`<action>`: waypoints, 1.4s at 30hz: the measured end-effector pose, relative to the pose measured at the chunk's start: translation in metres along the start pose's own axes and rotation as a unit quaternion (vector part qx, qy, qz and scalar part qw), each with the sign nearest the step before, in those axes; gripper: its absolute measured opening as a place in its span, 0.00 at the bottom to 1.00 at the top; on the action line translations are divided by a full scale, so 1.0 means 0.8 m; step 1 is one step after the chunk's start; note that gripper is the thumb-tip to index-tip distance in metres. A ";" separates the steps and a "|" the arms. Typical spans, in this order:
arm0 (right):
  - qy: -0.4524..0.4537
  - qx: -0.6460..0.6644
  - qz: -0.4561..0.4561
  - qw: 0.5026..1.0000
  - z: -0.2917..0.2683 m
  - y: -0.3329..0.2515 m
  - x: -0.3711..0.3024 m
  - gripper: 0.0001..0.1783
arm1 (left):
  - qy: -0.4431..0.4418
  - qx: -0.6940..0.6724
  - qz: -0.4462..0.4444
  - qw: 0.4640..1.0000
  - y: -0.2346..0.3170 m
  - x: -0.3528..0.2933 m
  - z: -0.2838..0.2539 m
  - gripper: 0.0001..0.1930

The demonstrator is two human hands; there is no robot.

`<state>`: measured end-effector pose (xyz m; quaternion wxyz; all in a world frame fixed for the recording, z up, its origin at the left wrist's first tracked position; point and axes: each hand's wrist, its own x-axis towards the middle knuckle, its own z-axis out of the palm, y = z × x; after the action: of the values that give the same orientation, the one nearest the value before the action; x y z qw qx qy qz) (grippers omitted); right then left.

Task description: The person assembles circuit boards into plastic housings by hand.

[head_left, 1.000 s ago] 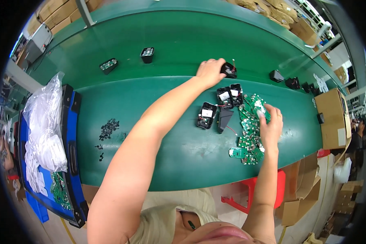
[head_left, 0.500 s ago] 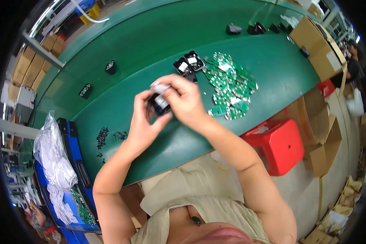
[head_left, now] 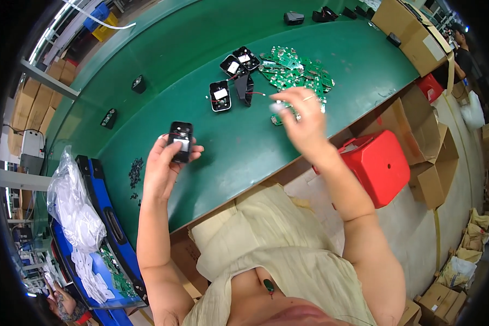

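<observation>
My left hand (head_left: 162, 165) grips a black plastic housing (head_left: 181, 130) over the green table, its thumb resting on a white patch inside. A thin reddish wire shows in that housing. Well apart from it, my right hand (head_left: 308, 125) pinches a small whitish piece (head_left: 277, 107); blur hides its exact kind. Just beyond that hand spreads a heap of green circuit boards (head_left: 280, 73). Between the hands and farther back lie several similar open housings, one of them (head_left: 220, 103) with a white patch and red wire. Beside it stands a black angled shell (head_left: 244, 89).
Small black parts (head_left: 135, 173) lie scattered at the table's left. A blue bin (head_left: 95, 204) with a clear plastic bag (head_left: 73, 201) stands at the left edge. On the right are a red stool (head_left: 383, 168) and cardboard boxes (head_left: 413, 41). Another person (head_left: 462, 51) is at far right.
My hands have separated: the left has moved left with the black housing, while the right has swung right toward the circuit boards with the whitish piece. The view has shifted slightly.
</observation>
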<state>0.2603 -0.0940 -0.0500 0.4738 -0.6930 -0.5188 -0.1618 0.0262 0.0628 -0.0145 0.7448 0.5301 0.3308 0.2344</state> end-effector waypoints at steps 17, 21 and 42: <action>-0.193 -0.199 -0.112 0.954 -0.001 0.026 0.006 0.10 | 0.028 -0.056 0.027 0.998 -0.017 0.025 -0.019 0.14; -0.162 0.265 0.222 0.924 0.042 -0.034 0.037 0.09 | 0.012 -0.041 0.051 0.998 -0.018 0.021 -0.021 0.13; -0.264 0.555 0.221 0.757 0.155 -0.134 0.058 0.17 | 0.280 0.168 0.239 0.914 -0.044 0.046 -0.042 0.07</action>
<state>0.1524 0.0359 -0.0258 0.6424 -0.4190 -0.4545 0.4529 0.0255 0.0983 -0.0640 0.4432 0.6234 0.4237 0.4852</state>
